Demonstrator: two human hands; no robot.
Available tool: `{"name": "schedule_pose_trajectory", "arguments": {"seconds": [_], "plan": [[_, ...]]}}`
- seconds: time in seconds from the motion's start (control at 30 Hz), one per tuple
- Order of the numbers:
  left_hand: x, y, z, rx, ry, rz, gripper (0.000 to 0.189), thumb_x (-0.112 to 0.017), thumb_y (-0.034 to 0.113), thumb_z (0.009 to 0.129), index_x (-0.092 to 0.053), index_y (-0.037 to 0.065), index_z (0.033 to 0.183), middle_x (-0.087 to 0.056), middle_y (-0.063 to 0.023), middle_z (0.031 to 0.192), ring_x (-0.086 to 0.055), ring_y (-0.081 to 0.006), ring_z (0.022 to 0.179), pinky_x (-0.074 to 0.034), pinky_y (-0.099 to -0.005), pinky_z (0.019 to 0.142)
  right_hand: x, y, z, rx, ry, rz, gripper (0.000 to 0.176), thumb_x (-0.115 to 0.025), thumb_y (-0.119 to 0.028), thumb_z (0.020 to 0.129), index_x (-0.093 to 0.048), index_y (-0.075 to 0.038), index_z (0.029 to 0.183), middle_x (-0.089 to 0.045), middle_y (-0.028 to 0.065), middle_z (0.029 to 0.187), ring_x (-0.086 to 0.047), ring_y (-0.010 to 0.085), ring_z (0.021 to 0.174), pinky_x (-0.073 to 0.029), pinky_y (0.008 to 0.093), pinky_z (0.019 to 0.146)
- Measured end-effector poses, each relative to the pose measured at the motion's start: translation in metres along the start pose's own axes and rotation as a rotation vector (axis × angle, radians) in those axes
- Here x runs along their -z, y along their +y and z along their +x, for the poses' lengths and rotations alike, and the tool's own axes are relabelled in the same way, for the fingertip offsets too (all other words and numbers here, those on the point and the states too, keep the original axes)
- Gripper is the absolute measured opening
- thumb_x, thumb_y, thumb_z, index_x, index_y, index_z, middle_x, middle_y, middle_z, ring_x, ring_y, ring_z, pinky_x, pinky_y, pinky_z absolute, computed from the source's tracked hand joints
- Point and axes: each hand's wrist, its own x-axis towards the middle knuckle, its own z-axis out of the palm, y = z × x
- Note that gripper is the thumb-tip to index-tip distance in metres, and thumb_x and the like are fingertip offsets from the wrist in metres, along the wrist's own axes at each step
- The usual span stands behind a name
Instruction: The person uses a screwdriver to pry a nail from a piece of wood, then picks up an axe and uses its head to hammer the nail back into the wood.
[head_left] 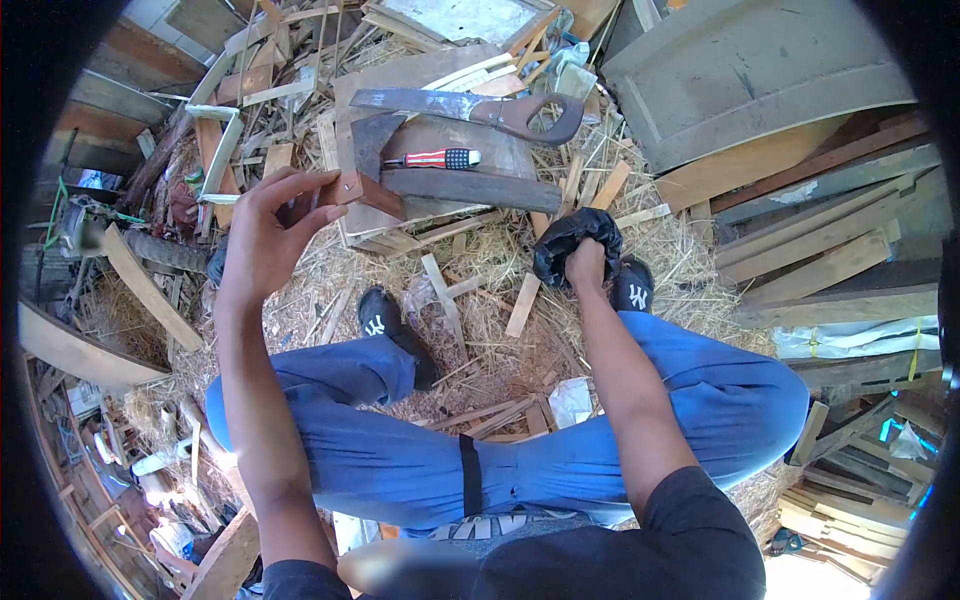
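Observation:
My left hand (275, 225) has its thumb and index finger about the near end of a reddish-brown wooden block (378, 196), at the left corner of a low wooden work surface (425, 75). A small shiny spot, perhaps a screw or nail head, shows on the block. My right hand (586, 264) reaches into a crumpled black plastic bag (560, 245), which hides its fingers. On the work surface lie a handsaw (525, 115), a screwdriver (440, 159) with a stars-and-stripes handle, a dark flat piece (372, 140) and a long wooden bar (470, 188).
Straw and wood offcuts (523, 305) litter the ground between my black shoes (395, 330). Stacked planks (830, 260) and a large grey panel (750, 80) stand at the right. Curved boards (150, 290) and a white frame piece (220, 150) are at the left.

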Motion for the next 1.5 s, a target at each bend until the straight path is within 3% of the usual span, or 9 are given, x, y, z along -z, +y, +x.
{"name": "schedule_pose_trajectory", "arguments": {"seconds": [0.33,0.47,0.6,0.73,0.77,0.83,1.07,1.2,1.5], "plan": [[-0.001,0.008,0.001,-0.008,-0.021,-0.021,0.038,-0.087,0.015,0.086,-0.077,0.001,0.12,-0.058,-0.0055,0.082,-0.048,-0.0156,0.069,-0.042,-0.0349,0.065,0.028,-0.01,-0.01,0.131,0.161,0.155,0.021,-0.067,-0.005,0.089,-0.076,0.005,0.105,-0.075,0.0294,0.098,-0.074,0.0456,0.098,-0.058,0.0494,0.09],[0.0,0.006,-0.001,-0.021,-0.028,-0.023,0.038,-0.087,0.012,0.086,-0.077,0.0,0.121,-0.06,-0.003,0.085,-0.048,-0.0114,0.072,-0.042,-0.0307,0.066,0.051,0.001,-0.004,0.177,-0.022,0.076,0.022,-0.067,-0.011,0.092,-0.079,0.003,0.104,-0.076,0.0286,0.099,-0.075,0.0433,0.097,-0.057,0.0479,0.091],[0.0,0.006,0.0,-0.009,-0.035,-0.052,0.037,-0.087,0.012,0.086,-0.077,0.002,0.12,-0.063,-0.0046,0.086,-0.053,-0.0132,0.073,-0.044,-0.0337,0.067,0.096,-0.004,0.014,0.293,0.017,0.018,0.015,-0.072,-0.012,0.09,-0.081,0.0,0.094,-0.078,0.0227,0.088,-0.077,0.0333,0.078,-0.059,0.043,0.076],[0.003,0.006,-0.001,-0.012,-0.025,-0.061,0.035,-0.086,0.013,0.088,-0.077,0.002,0.12,-0.063,-0.0039,0.087,-0.053,-0.014,0.073,-0.045,-0.034,0.067,0.164,-0.059,0.018,0.416,0.03,0.208,0.01,-0.068,-0.004,0.096,-0.077,0.0,0.099,-0.074,0.0112,0.077,-0.072,0.0195,0.071,-0.056,0.0335,0.066],[0.006,0.01,0.0,0.031,-0.036,-0.004,0.041,-0.088,0.019,0.085,-0.078,0.005,0.122,-0.073,-0.0138,0.091,-0.067,-0.0251,0.076,-0.052,-0.0391,0.072,0.181,-0.079,0.017,0.415,-0.023,0.324,0.01,-0.065,-0.002,0.099,-0.074,0.001,0.103,-0.072,0.0076,0.076,-0.071,0.0158,0.071,-0.055,0.0301,0.066],[0.005,0.005,0.0,0.042,-0.029,-0.014,0.041,-0.088,0.019,0.084,-0.078,0.005,0.122,-0.073,-0.0143,0.092,-0.068,-0.0261,0.077,-0.053,-0.0393,0.073,0.208,-0.125,0.008,0.612,0.03,0.368,0.009,-0.063,-0.002,0.103,-0.067,0.003,0.11,-0.071,0.0057,0.081,-0.072,0.0146,0.078,-0.055,0.0269,0.068],[-0.004,-0.003,0.005,-0.101,0.023,-0.07,0.04,-0.086,0.016,0.084,-0.078,0.006,0.122,-0.074,-0.0163,0.093,-0.07,-0.0285,0.079,-0.054,-0.0405,0.073,0.28,-0.262,-0.059,0.859,-0.143,0.535,0.014,-0.071,-0.008,0.1,-0.068,0.002,0.109,-0.079,0.0106,0.093,-0.075,0.0139,0.09,-0.058,0.031,0.08],[0.002,0.004,0.006,-0.043,-0.029,-0.058,0.038,-0.085,0.011,0.083,-0.078,0.005,0.12,-0.074,-0.0171,0.092,-0.071,-0.0289,0.08,-0.054,-0.0404,0.073,0.266,-0.282,-0.065,0.948,-0.41,0.647,0.01,-0.07,-0.006,0.101,-0.067,0.002,0.106,-0.076,0.0068,0.09,-0.071,0.0122,0.085,-0.057,0.0297,0.08],[0.002,0.005,0.004,-0.093,0.005,-0.003,0.038,-0.083,0.01,0.081,-0.079,0.005,0.119,-0.075,-0.0187,0.091,-0.073,-0.0315,0.081,-0.056,-0.0414,0.076,0.179,-0.308,-0.066,0.944,-0.331,0.728,0.014,-0.074,-0.004,0.096,-0.074,0.002,0.109,-0.079,0.0122,0.092,-0.076,0.016,0.085,-0.058,0.0314,0.078]]}}
